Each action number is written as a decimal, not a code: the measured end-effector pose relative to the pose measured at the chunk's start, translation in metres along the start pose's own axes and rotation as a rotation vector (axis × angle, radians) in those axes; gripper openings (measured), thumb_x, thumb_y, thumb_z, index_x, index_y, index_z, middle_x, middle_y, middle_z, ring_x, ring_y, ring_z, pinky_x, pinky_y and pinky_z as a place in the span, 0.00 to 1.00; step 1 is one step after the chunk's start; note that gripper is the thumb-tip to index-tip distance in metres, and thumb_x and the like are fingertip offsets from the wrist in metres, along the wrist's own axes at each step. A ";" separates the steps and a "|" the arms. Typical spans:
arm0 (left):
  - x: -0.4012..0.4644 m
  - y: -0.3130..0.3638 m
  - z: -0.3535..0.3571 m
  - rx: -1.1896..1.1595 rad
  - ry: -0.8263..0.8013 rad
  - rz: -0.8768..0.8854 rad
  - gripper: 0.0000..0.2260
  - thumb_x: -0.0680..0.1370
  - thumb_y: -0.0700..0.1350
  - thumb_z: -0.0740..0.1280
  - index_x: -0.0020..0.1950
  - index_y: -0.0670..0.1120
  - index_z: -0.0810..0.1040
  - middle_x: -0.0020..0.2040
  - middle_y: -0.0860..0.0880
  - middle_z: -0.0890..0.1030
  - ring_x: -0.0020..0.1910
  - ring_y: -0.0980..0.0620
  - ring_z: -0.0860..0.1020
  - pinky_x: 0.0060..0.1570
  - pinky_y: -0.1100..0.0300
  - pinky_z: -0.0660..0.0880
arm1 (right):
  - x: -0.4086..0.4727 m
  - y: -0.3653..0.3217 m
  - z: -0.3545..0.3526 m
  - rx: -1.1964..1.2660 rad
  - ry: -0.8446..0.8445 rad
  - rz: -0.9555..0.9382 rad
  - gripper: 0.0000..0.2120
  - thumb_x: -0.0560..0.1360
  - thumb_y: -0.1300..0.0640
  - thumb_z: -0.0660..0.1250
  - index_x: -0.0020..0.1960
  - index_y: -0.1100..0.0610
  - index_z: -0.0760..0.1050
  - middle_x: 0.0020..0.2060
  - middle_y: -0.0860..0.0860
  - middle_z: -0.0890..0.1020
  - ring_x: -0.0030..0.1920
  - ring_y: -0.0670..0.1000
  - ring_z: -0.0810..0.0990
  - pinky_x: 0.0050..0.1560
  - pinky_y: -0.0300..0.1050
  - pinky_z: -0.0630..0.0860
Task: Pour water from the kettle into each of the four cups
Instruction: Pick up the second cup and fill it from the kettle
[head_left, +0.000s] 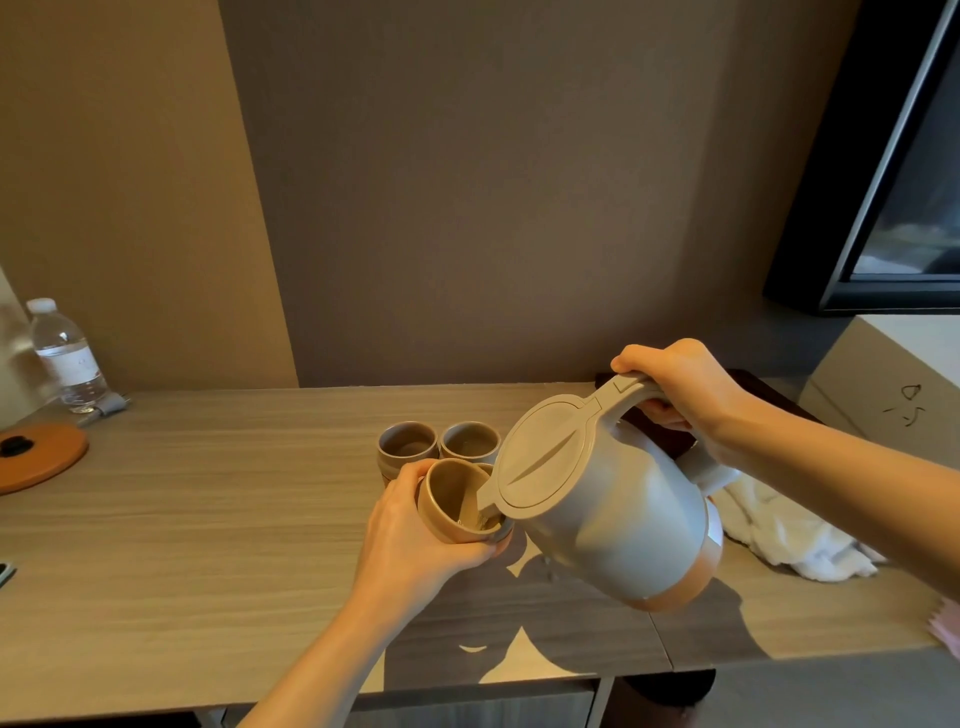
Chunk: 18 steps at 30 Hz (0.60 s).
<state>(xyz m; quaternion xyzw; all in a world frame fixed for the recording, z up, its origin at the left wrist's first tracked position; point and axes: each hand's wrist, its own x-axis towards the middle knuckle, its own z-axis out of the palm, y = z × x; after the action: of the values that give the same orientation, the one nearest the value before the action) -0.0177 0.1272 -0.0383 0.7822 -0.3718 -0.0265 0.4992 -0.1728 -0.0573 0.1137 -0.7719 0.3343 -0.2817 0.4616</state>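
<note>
Left hand (415, 530): nearest the front edge of the table (208, 545); fingers curled round the held cup (457, 501), which is lifted and tilted toward the kettle.
Kettle (613, 499): grey body with an orange base band, lid closed, raised above the table's middle and tipped left; spout at the held cup's rim, water visible inside that cup.
Right hand (680, 395): fingers wrapped round the kettle handle, thumb on top of it.
White cloth (789, 535): crumpled, right of the kettle, toward the right edge.
Standing cups: left cup (408, 444) and right cup (470, 441) side by side just behind the held cup; a fourth cup is mostly hidden.
Orange disc (41, 457): at the left edge.
Water bottle (67, 358): upright at the far-left corner.
</note>
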 end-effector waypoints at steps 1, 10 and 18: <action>0.000 0.000 0.000 -0.001 0.000 -0.003 0.40 0.56 0.55 0.83 0.61 0.62 0.64 0.58 0.61 0.74 0.57 0.56 0.74 0.50 0.63 0.75 | 0.000 0.000 0.000 -0.002 0.001 0.000 0.16 0.75 0.53 0.65 0.33 0.62 0.76 0.35 0.59 0.78 0.30 0.48 0.72 0.31 0.37 0.68; -0.004 -0.003 0.001 -0.035 0.013 -0.037 0.40 0.55 0.55 0.83 0.61 0.60 0.66 0.59 0.58 0.76 0.57 0.54 0.75 0.52 0.58 0.78 | 0.002 -0.001 0.002 -0.043 -0.021 -0.010 0.17 0.75 0.54 0.64 0.30 0.61 0.75 0.31 0.56 0.76 0.20 0.43 0.72 0.26 0.34 0.67; -0.008 -0.005 0.000 -0.036 0.020 -0.045 0.39 0.56 0.55 0.83 0.60 0.60 0.66 0.58 0.58 0.76 0.57 0.55 0.75 0.49 0.63 0.76 | 0.002 0.000 0.009 -0.044 -0.028 -0.010 0.17 0.75 0.53 0.64 0.34 0.64 0.77 0.36 0.60 0.78 0.29 0.48 0.72 0.30 0.36 0.69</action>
<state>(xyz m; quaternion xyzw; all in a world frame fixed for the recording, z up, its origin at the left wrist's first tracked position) -0.0203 0.1329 -0.0448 0.7814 -0.3488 -0.0368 0.5162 -0.1647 -0.0541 0.1105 -0.7874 0.3299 -0.2658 0.4478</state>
